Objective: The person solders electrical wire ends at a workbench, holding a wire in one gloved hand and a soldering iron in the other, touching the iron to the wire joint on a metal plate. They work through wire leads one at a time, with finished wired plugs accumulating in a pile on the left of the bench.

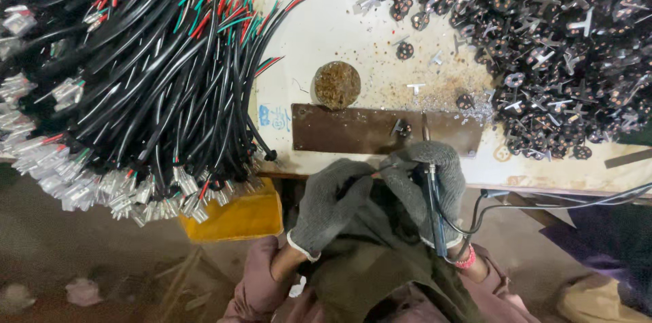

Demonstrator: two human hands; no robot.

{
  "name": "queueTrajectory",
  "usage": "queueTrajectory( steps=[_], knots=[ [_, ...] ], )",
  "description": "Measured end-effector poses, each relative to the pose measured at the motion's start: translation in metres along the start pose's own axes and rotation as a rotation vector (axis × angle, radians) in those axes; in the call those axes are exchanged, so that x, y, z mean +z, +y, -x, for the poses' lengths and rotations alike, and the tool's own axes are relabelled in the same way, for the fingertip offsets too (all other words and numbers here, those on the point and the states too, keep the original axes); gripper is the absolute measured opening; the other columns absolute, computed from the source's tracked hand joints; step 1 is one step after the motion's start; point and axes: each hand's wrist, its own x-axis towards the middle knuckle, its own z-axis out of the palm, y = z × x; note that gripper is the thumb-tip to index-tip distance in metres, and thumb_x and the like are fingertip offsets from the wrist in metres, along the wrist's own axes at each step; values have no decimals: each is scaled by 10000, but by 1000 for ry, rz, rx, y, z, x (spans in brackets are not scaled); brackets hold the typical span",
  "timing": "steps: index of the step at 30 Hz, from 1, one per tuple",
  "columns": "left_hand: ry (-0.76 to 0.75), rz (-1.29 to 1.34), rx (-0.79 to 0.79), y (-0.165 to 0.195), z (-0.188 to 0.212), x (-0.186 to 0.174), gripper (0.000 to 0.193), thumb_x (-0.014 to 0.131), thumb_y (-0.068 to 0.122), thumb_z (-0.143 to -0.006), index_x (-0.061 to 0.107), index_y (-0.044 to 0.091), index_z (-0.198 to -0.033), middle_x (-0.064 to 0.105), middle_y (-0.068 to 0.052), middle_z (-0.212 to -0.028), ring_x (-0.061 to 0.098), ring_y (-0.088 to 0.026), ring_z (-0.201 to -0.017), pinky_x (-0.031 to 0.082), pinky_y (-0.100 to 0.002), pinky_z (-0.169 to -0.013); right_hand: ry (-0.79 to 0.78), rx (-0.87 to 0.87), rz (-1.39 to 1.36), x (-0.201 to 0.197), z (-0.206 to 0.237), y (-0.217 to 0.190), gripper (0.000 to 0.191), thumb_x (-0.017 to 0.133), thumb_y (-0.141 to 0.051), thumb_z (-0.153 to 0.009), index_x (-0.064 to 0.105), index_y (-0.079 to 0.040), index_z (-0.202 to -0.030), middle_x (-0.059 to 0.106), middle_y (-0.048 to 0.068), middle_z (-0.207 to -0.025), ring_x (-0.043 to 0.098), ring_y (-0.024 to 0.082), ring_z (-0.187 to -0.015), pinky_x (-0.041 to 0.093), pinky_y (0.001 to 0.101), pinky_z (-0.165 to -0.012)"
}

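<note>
- Cluttered bench (326,31), paper-covered, carries a brown metal plate (353,129) just beyond both gloved hands.
- Right hand (428,187) is closed around a soldering iron (433,214), long axis pointing away toward the plate; it is nearer.
- Left hand (329,204) pinches a thin wire (382,169), its end hidden between the gloves.
- Black cable bundle (149,72) lies left.

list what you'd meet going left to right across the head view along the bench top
Bundle of black cables with red and green cores → yellow box under its edge → round tin of brownish flux → dark metal plate → pile of small black round parts with metal tabs.
</note>
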Motion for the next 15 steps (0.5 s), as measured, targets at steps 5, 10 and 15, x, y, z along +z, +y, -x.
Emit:
queueTrajectory(
  steps=[5, 10, 15],
  knots=[
    [1, -90, 306, 10, -4, -5, 144, 686, 37, -941, 672, 27, -1084, 698, -132, -1060, 688, -296, -994, 555, -344, -880, -77, 68, -339, -2, -5, -3, 428, 838, -43, -874, 549, -69, -1189, 704, 79, -1087, 719, 170, -952, 580, 303, -814],
    [-65, 1, 161, 12, -4, -5, 168, 705, -8, -916, 654, 25, -1073, 677, -126, -1038, 684, -298, -959, 554, -358, -850, 3, 15, -120, -1, -5, -5, 459, 866, -10, -786, 574, -55, -1138, 669, 93, -1074, 665, 194, -945, 541, 337, -842],
    [117, -91, 362, 11, -8, 1, 219, 707, -23, -891, 639, 42, -1088, 657, -136, -1102, 665, -322, -1050, 545, -368, -912, 105, -13, -29, 6, -3, -14, 344, 881, -55, -774, 683, -71, -1055, 714, 76, -994, 674, 211, -920, 534, 368, -841]
  ],
)
